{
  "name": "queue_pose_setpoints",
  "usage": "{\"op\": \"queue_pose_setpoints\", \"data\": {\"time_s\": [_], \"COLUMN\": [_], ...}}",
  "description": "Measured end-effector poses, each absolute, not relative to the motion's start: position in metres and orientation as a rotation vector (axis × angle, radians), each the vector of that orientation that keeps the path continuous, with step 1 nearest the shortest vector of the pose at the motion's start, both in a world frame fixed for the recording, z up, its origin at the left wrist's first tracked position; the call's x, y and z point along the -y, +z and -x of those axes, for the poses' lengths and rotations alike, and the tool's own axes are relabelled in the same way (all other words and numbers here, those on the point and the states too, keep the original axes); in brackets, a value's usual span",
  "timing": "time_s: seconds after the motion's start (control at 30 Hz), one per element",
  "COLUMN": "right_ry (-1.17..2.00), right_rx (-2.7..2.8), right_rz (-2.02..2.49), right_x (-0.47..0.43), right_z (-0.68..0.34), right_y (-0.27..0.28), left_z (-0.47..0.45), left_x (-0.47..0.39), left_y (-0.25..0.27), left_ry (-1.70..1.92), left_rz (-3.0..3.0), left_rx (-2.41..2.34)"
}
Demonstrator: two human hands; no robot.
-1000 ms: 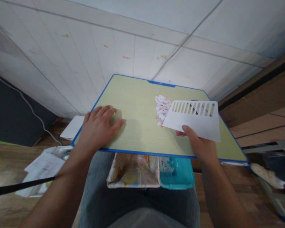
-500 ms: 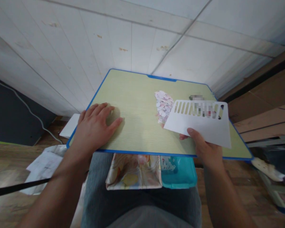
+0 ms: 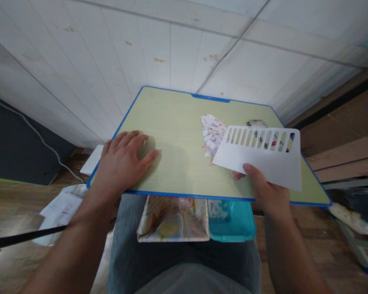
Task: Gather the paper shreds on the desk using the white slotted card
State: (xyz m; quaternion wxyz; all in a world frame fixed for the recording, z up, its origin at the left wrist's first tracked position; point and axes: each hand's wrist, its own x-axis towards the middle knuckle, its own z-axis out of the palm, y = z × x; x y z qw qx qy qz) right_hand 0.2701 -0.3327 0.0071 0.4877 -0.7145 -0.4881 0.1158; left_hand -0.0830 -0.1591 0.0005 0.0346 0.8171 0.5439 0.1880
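My right hand (image 3: 263,190) grips a white card with a row of long slots (image 3: 260,157), thumb on top and fingers underneath. The card is over the right part of a pale yellow board (image 3: 174,171) with a blue rim. Just left of the card lies a heap of small whitish paper pieces (image 3: 213,132), its edge partly covered by the card. Through the slots and behind them a dark and red item (image 3: 256,123) shows, too blurred to name. My left hand (image 3: 124,163) rests at the board's left edge, fingers spread and holding nothing.
Below the board's near edge, a patterned fabric-lined box (image 3: 173,234) and a teal plastic tub (image 3: 236,228) with paper bits sit by my lap. A white wall (image 3: 153,41) stands behind the board. Papers (image 3: 58,208) lie on the floor at left.
Almost nothing differs. The view has shifted slightly, and the slotted card sits a touch further right. My left hand stays in place.
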Motion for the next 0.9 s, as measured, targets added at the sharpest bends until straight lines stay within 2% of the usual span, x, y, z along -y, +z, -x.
{"op": "queue_pose_setpoints", "data": {"time_s": [0.27, 0.4, 0.7, 0.9], "right_ry": [0.299, 0.411, 0.35, 0.532], "right_rx": [1.218, 1.256, 1.238, 1.335], "right_rz": [1.709, 1.64, 1.637, 1.597], "right_x": [0.333, 0.335, 0.337, 0.343], "right_z": [-0.269, -0.267, -0.271, -0.264], "right_y": [0.008, 0.012, 0.01, 0.01], "left_z": [0.083, 0.083, 0.081, 0.08], "left_x": [0.158, 0.159, 0.16, 0.16], "left_y": [0.001, 0.001, 0.003, 0.005], "left_ry": [0.572, 0.569, 0.549, 0.508], "left_rz": [-2.511, -2.506, -2.516, -2.536], "left_rx": [-1.662, -1.669, -1.68, -1.688]}}
